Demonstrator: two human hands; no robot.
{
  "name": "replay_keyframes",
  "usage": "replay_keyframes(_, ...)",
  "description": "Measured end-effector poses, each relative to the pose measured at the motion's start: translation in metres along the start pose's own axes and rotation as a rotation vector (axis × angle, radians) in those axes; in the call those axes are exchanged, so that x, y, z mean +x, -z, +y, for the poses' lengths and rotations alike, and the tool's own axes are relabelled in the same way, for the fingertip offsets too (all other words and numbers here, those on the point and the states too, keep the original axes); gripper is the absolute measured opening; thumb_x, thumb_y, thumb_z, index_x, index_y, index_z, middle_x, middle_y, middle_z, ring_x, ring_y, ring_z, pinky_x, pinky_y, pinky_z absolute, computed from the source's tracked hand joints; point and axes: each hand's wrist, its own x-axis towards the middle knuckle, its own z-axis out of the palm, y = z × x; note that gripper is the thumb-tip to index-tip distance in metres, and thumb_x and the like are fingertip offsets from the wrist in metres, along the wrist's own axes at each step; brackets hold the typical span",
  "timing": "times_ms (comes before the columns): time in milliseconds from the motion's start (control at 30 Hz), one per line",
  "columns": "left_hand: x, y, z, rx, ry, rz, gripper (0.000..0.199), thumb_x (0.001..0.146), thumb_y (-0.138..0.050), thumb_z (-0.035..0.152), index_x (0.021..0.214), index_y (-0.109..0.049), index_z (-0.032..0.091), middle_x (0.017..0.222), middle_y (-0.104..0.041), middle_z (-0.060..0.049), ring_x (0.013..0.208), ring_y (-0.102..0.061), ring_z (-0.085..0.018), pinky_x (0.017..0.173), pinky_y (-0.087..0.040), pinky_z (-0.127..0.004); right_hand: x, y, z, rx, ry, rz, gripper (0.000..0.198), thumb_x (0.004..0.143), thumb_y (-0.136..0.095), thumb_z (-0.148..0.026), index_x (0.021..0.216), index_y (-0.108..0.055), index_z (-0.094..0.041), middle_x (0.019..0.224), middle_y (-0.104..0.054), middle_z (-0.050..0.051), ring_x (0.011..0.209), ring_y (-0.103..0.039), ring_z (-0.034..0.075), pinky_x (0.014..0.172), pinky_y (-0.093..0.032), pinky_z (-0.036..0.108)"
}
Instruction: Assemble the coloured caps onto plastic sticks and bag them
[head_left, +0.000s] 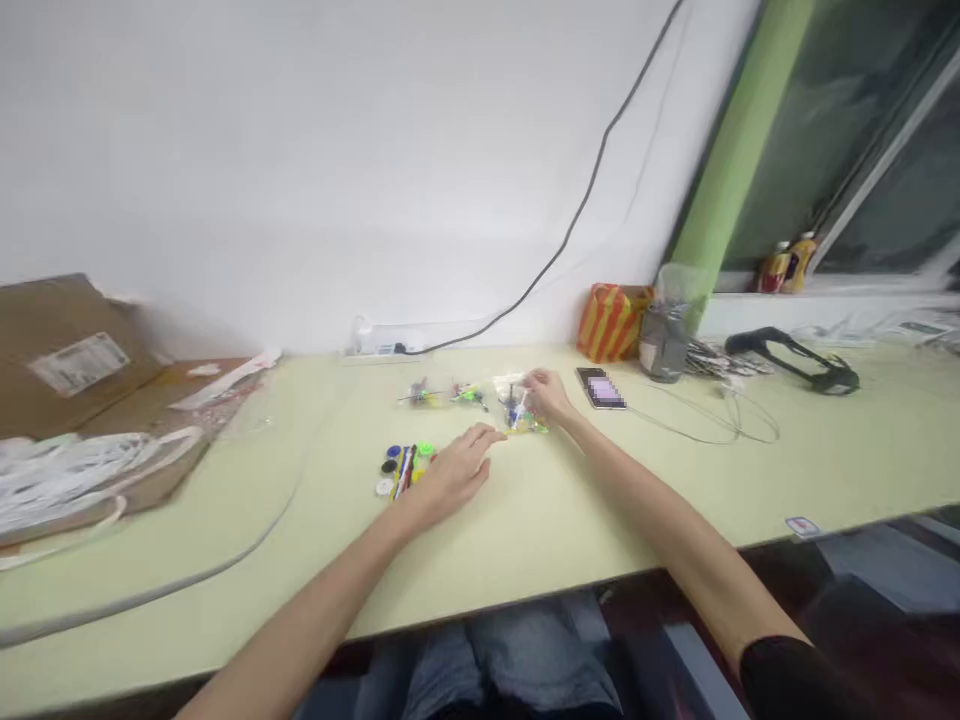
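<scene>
My left hand (459, 468) lies over the table with its fingers stretched out. Its fingertips are close to the near left edge of a small group of blue, yellow and white plastic parts (517, 410), which seem to lie on or in clear plastic. From the right, my right hand (549, 393) reaches to that group, fingers bent and pressed together at its upper right side; what they pinch is blurred. Left of it lie two small colourful assemblies with thin sticks, one green and yellow (469, 394), one darker (421, 393). Coloured discs (388, 466) and short strips (405, 470) lie beside my left wrist.
A phone (601, 388) lies right of my right hand, near a striped bag (611, 322) and a grey container (663, 340). A black strap-like device (795, 360) and thin cables lie farther right. Cardboard (67, 350) and white cords (82, 480) occupy the left.
</scene>
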Motion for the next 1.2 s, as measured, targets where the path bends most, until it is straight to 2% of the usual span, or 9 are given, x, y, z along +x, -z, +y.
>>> replay_keyframes(167, 0.002, 0.001, -0.005, 0.001, 0.005, 0.025, 0.05, 0.095, -0.038, 0.011, 0.142, -0.04, 0.026, 0.134, -0.05, -0.009, 0.124, -0.051, -0.023, 0.106, -0.045, -0.041, -0.018, 0.005, 0.006, -0.033, -0.014, -0.024, 0.017, 0.077, -0.051, -0.03, 0.068, -0.058, -0.017, 0.072, -0.069, 0.005, 0.069, -0.059, 0.016, 0.065, -0.043, 0.025)
replay_keyframes(367, 0.001, 0.002, 0.001, -0.004, 0.01, 0.007, 0.052, 0.095, -0.039, 0.012, 0.144, -0.038, 0.027, 0.135, -0.05, -0.009, 0.123, -0.052, -0.024, 0.103, -0.047, -0.042, -0.039, 0.033, 0.001, -0.029, -0.043, -0.082, 0.014, 0.082, -0.049, -0.027, 0.073, -0.056, -0.018, 0.076, -0.073, 0.007, 0.069, -0.064, 0.016, 0.064, -0.045, 0.024)
replay_keyframes(500, -0.001, 0.001, 0.001, -0.014, 0.018, -0.006, 0.054, 0.095, -0.04, 0.014, 0.147, -0.036, 0.029, 0.133, -0.051, -0.01, 0.121, -0.053, -0.024, 0.101, -0.047, -0.042, -0.02, 0.039, -0.016, 0.011, -0.11, -0.128, 0.012, 0.087, -0.049, -0.026, 0.079, -0.053, -0.018, 0.075, -0.071, 0.006, 0.062, -0.065, 0.013, 0.052, -0.041, 0.019)
replay_keyframes(600, -0.003, -0.001, -0.003, -0.04, 0.027, 0.001, 0.058, 0.096, -0.039, 0.015, 0.151, -0.03, 0.028, 0.129, -0.052, -0.01, 0.119, -0.053, -0.023, 0.102, -0.046, -0.042, 0.004, 0.029, -0.023, 0.006, -0.146, -0.105, 0.01, 0.088, -0.05, -0.026, 0.083, -0.053, -0.019, 0.073, -0.069, 0.004, 0.053, -0.063, 0.012, 0.044, -0.034, 0.018)
replay_keyframes(700, -0.004, -0.001, -0.006, -0.055, 0.044, 0.013, 0.063, 0.096, -0.04, 0.015, 0.155, -0.021, 0.028, 0.126, -0.053, -0.01, 0.117, -0.054, -0.022, 0.102, -0.045, -0.041, 0.018, 0.015, -0.017, -0.015, -0.171, -0.08, 0.008, 0.088, -0.051, -0.025, 0.087, -0.055, -0.017, 0.072, -0.067, 0.005, 0.052, -0.062, 0.013, 0.044, -0.036, 0.019)
replay_keyframes(767, -0.004, 0.0, -0.007, -0.051, 0.053, 0.007, 0.065, 0.096, -0.04, 0.015, 0.156, -0.017, 0.028, 0.127, -0.053, -0.01, 0.117, -0.054, -0.022, 0.102, -0.045, -0.042, 0.019, 0.008, -0.01, -0.042, -0.183, -0.045, 0.012, 0.088, -0.052, -0.026, 0.094, -0.056, -0.017, 0.076, -0.068, 0.006, 0.056, -0.063, 0.015, 0.049, -0.043, 0.022)
replay_keyframes(867, -0.004, 0.0, -0.007, -0.049, 0.05, 0.005, 0.066, 0.096, -0.04, 0.016, 0.156, -0.016, 0.028, 0.127, -0.052, -0.011, 0.116, -0.054, -0.022, 0.102, -0.045, -0.042, 0.012, 0.009, 0.002, -0.098, -0.16, 0.042, 0.031, 0.088, -0.049, -0.027, 0.118, -0.053, -0.017, 0.097, -0.069, 0.011, 0.079, -0.067, 0.02, 0.069, -0.053, 0.03)
replay_keyframes(967, -0.003, -0.001, -0.006, -0.067, 0.037, 0.004, 0.065, 0.096, -0.04, 0.016, 0.156, -0.018, 0.029, 0.126, -0.053, -0.01, 0.115, -0.054, -0.022, 0.102, -0.045, -0.042, -0.004, 0.02, 0.012, -0.163, -0.107, 0.077, 0.05, 0.087, -0.046, -0.02, 0.136, -0.044, -0.017, 0.121, -0.063, 0.015, 0.105, -0.064, 0.023, 0.093, -0.05, 0.037)
replay_keyframes(1200, -0.003, -0.003, -0.007, -0.084, 0.043, -0.008, 0.063, 0.097, -0.04, 0.017, 0.155, -0.021, 0.029, 0.126, -0.052, -0.01, 0.116, -0.054, -0.022, 0.103, -0.044, -0.042, -0.048, 0.045, 0.026, -0.517, 0.123, -0.174, 0.071, 0.084, -0.043, -0.01, 0.153, -0.026, -0.013, 0.141, -0.053, 0.02, 0.128, -0.053, 0.028, 0.107, -0.041, 0.041)
